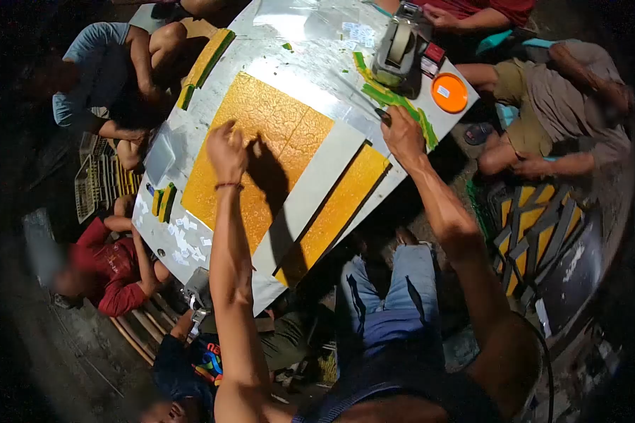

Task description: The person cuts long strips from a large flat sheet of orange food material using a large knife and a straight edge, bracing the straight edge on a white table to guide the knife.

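Over the left part of a large textured yellow sheet (275,134), my left hand (227,151) hangs with its fingers bent; whether anything is between them is hidden. My right hand (404,134) is wrapped round a dark-handled tool (383,115), whose thin blade points up and left over the table. A pale grey strip (310,190) lies along the sheet's lower right side. Beyond that strip, nearer to my body, is a separate long yellow strip (339,211) with dark edges. Green and yellow offcuts (391,97) lie just above my right hand.
On the metal table (310,70) stand a tape dispenser (400,53) and an orange round dish (449,92). Small white labels (183,236) are scattered at the left. Several people sit round the table. Yellow and dark strips (536,233) are piled at the right.
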Demonstrator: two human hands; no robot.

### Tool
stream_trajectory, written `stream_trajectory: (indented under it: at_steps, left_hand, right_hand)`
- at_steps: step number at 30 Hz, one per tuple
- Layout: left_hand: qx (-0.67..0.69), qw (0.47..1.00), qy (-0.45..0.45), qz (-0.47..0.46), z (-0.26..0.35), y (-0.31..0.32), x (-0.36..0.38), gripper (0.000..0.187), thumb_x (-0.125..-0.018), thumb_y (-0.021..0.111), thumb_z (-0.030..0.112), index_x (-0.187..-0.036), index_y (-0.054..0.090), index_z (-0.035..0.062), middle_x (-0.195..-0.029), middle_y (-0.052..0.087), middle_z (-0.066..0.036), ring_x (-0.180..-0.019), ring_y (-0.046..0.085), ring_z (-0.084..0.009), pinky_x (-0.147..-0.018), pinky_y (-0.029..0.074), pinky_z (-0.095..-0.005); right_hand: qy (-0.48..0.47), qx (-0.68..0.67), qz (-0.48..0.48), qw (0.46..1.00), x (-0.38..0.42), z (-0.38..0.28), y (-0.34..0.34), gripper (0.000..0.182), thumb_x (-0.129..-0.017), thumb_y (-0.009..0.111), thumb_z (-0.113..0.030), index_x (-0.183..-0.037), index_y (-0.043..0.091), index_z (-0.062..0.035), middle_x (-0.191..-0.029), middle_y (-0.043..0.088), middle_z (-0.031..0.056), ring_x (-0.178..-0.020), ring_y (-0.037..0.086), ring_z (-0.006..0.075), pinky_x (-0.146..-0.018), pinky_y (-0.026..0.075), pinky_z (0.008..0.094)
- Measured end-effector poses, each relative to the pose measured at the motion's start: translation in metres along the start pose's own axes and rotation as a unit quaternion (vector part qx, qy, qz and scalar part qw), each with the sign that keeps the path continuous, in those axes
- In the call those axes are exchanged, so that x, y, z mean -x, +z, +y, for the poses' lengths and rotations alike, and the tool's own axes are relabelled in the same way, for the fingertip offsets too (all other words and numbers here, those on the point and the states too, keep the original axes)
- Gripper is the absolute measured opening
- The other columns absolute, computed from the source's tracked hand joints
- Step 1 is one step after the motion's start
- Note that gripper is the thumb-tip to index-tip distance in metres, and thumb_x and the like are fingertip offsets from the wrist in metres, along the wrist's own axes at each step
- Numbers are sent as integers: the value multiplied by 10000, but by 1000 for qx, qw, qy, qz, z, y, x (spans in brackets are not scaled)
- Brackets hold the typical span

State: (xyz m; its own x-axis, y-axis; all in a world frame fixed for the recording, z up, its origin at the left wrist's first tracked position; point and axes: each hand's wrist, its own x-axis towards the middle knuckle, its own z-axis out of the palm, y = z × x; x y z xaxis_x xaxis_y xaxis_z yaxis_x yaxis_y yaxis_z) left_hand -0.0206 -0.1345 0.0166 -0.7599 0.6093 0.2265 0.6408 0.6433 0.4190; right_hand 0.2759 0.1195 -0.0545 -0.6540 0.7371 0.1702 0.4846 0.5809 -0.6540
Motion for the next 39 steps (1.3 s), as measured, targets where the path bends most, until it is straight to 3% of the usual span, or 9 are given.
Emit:
stream_trajectory:
  at_steps: [7,12,15,17,21,24,28,34,39]
  left_hand:
    - [-403,903,65,-133,96,85,-114,165,-872,648,157,-954,787,125,-1071,700,-94,-1096,603,-278,-979,378,-490]
    - [-470,861,49,-187,101,119,-141,119,-891,660,174,-941,763,141,-949,751,-100,-993,674,-298,-955,381,-526]
    - [-333,921,42,-199,112,138,-147,148,-907,666,205,-1005,764,153,-1020,761,-91,-998,698,-307,-907,459,-535]
    - [119,970,50,-208,110,151,-139,311,-930,705,247,-1231,733,173,-1004,770,-100,-832,710,-167,-670,554,-322]
    - [253,965,0,-73,146,107,-89,368,-944,680,168,-1307,683,111,-994,757,-96,-815,660,-137,-730,537,-305]
    - [197,965,-132,-111,130,59,-14,433,-924,718,245,-1287,664,15,-1009,746,-145,-905,709,-191,-799,558,-337]
    - [-7,971,-72,-227,124,0,106,726,-746,854,397,-1363,611,102,-1135,689,-196,-1042,653,-376,-890,517,-467]
    - [-185,942,3,-278,124,-27,164,865,-724,846,284,-1500,466,337,-1214,579,-166,-1085,569,-345,-925,428,-488]
    - [-164,956,18,-245,120,-33,158,717,-758,758,157,-1419,571,360,-1058,541,-159,-952,552,-341,-863,478,-450]
  right_hand:
    - [36,-86,-49,995,16,28,-45,210,-866,700,-90,-1015,580,-3,-927,634,210,-884,630,436,-744,506,475]
    - [113,-132,-125,977,42,34,-68,224,-866,708,-110,-1016,588,5,-892,636,239,-855,633,448,-742,505,476]
    - [116,-156,-112,975,52,41,-62,218,-868,709,-118,-1003,584,1,-890,636,239,-851,626,456,-734,502,479]
    - [118,-165,-114,973,53,41,-60,224,-871,706,-118,-1004,575,7,-889,634,245,-853,623,457,-730,500,483]
    - [113,-199,-124,966,44,34,-52,215,-885,691,-112,-1003,560,11,-845,640,236,-820,628,455,-709,501,490]
    - [88,-232,-146,958,33,31,-45,198,-901,676,-116,-997,555,7,-843,655,234,-827,643,456,-697,500,498]
    - [80,-227,-197,950,4,27,-27,185,-924,642,-124,-1031,563,4,-885,675,251,-857,657,464,-690,492,512]
    - [51,-147,-163,974,-19,3,-39,241,-913,630,-101,-1096,565,41,-1046,627,263,-962,613,453,-813,485,483]
    - [18,-138,-140,980,11,3,-52,323,-908,643,-127,-1174,595,49,-1042,642,282,-984,629,442,-857,488,480]
